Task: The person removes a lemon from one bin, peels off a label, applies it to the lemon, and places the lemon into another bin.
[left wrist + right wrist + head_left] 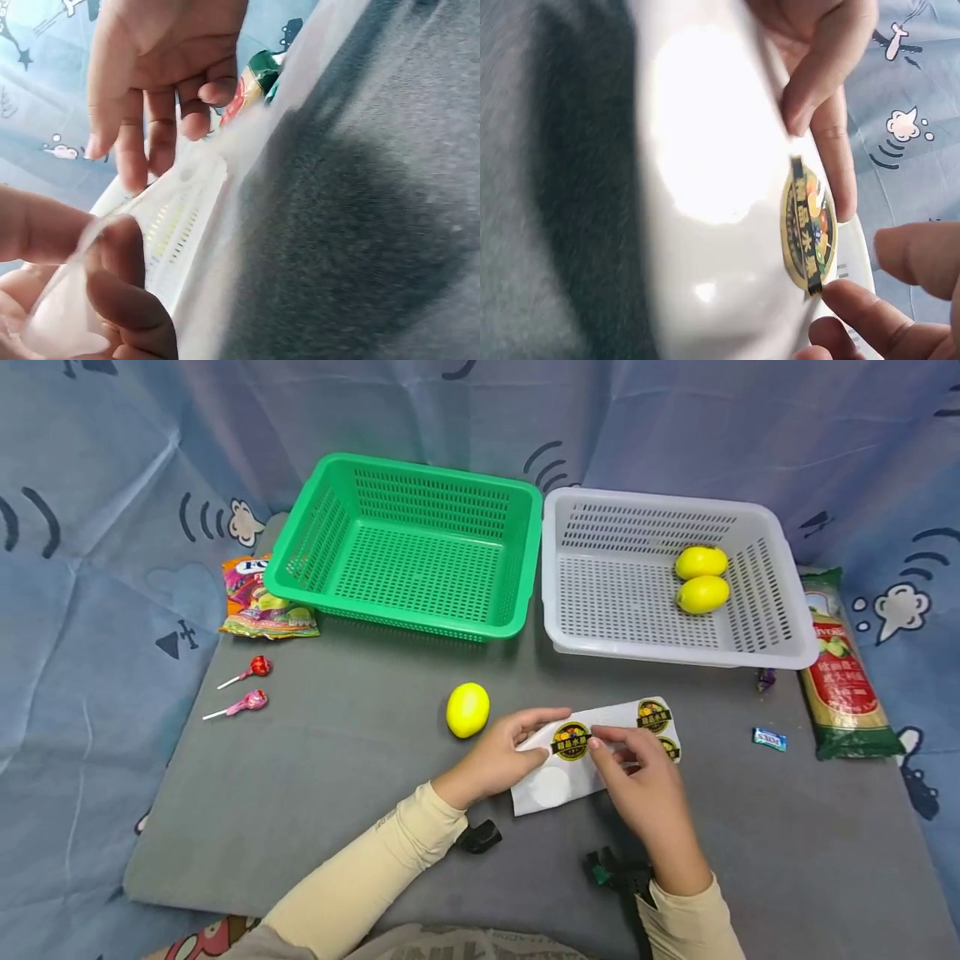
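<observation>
A white sticker sheet (551,787) with round black-and-gold fruit stickers is held above the table; one spot on it is bare. My left hand (498,756) pinches its left end, the thumb on the front and fingers behind, as the left wrist view (124,292) of that hand also shows. At the edge of one round sticker (808,229) is my right hand (637,777), a fingertip touching there. Its thumb and forefinger look apart in the right wrist view. A yellow lemon (467,710) lies on the table beyond the left hand.
A green basket (405,622) stands at the back left. To its right, a white basket (675,653) contains two lemons (702,578). Two lollipops (255,700) and a candy bag (258,622) lie left; a green-and-red bag (843,681) and a small wrapped candy (769,739) lie right.
</observation>
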Available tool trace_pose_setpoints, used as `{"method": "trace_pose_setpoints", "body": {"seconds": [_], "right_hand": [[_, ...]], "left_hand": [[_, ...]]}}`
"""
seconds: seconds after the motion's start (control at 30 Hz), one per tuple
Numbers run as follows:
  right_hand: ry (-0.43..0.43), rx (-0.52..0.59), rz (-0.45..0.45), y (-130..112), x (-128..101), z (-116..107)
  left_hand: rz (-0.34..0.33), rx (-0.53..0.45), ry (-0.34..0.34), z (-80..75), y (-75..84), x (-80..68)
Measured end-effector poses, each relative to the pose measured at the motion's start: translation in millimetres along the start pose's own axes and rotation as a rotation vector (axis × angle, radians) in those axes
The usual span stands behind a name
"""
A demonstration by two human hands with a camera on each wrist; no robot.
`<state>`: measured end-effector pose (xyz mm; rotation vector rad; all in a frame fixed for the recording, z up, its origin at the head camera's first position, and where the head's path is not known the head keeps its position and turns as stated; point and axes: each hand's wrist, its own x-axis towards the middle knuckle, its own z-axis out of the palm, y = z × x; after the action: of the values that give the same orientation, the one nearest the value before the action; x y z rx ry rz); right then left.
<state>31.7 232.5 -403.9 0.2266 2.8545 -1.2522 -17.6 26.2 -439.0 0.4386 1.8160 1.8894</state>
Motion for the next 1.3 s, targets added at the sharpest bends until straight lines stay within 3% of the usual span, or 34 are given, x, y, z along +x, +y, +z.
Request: {"method": "trace_pose_setpoints", "body": {"seconds": [0.2, 0.53, 0.7, 1.03, 1.3], "right_hand": [[0.005, 0.001, 0.076, -4, 1, -1], [-0.019, -0.026, 0.141, 2, 5, -4], [-0.024, -0.044, 0.132, 4, 5, -3], [-0.002, -0.015, 0.060, 11, 2, -12], [0.020, 0.005, 0.073, 14, -1, -20]], "left_hand": [[0.072, -0.061, -0.008, 1.9, -4.0, -0.6], [0.101, -0.063, -0.026, 3.4, -4.8, -0.6], [0.103, -0.075, -0.028, 3.9, -4.0, -0.6], [0.108, 0.028, -0.003, 7.1, -4.1, -0.7], [0.136, 0.088, 0.001, 11.9, -2.8, 1.7]]}}
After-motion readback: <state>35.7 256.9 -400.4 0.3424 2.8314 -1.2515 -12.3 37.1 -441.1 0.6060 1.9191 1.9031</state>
